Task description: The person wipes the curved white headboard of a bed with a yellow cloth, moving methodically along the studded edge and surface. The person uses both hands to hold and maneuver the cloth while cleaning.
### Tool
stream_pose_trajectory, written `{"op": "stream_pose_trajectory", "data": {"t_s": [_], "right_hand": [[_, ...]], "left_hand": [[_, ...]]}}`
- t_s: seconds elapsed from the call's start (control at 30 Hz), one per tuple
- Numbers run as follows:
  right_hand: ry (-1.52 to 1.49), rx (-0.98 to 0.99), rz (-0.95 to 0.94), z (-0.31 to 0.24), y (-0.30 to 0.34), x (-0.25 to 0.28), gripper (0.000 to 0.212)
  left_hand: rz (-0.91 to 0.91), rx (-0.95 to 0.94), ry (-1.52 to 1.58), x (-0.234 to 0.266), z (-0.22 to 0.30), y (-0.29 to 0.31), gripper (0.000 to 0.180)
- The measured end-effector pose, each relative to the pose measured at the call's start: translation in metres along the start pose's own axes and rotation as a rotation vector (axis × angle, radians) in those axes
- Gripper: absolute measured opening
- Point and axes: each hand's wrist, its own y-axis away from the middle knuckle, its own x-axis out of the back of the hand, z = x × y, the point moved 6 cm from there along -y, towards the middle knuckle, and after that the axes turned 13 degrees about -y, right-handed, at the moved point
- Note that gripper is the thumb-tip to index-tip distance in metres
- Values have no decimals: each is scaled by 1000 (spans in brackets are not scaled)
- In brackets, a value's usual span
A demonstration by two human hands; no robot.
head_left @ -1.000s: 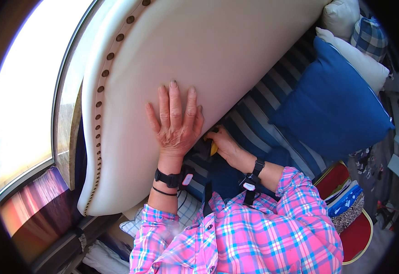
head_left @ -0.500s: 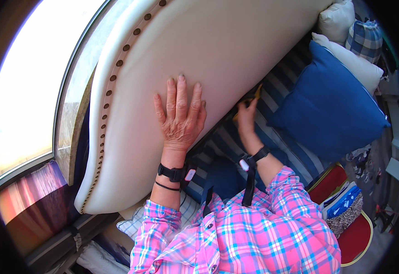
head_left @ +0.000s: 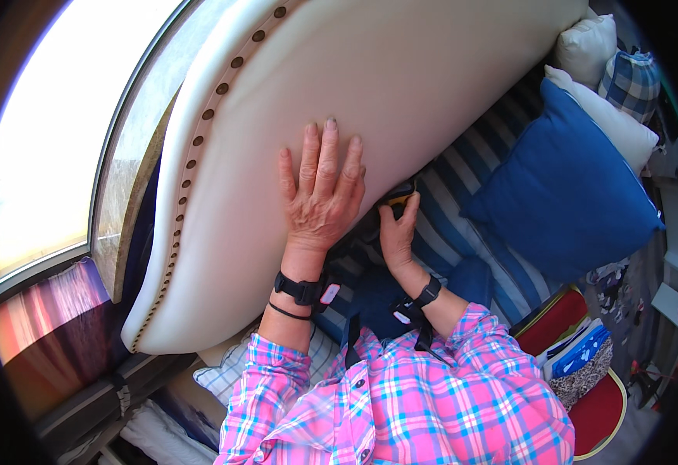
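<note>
My left hand (head_left: 319, 194) lies flat with fingers spread on the cream padded headboard (head_left: 370, 85), which has a line of dark round studs along its curved edge. By the headboard's lower edge, my right hand (head_left: 398, 232) is closed around a small yellow-and-black tool (head_left: 401, 200). The headboard and my fingers hide part of that tool, so its kind does not show. Below my right hand spreads a blue-and-white striped cover (head_left: 451, 209). Both wrists wear black straps.
A large blue cushion (head_left: 564, 186) rests on the right, with white pillows (head_left: 587, 50) and a checked cushion (head_left: 629, 81) behind it. At the left is a bright window (head_left: 52, 147). Folded cloths (head_left: 579, 353) sit at the lower right on something red.
My right hand has moved left and slightly nearer with the yellow-and-black tool, in against the headboard's edge. My left hand appears slightly further right in view, still flat on the headboard.
</note>
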Motion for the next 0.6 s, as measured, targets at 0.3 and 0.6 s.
{"op": "stream_pose_trajectory", "data": {"t_s": [0.3, 0.6], "right_hand": [[47, 65, 187, 6, 2, -8, 72], [-393, -265, 490, 55, -143, 73, 55]], "left_hand": [[29, -11, 6, 1, 0, 0, 50], [40, -12, 8, 0, 1, 0, 49]]}}
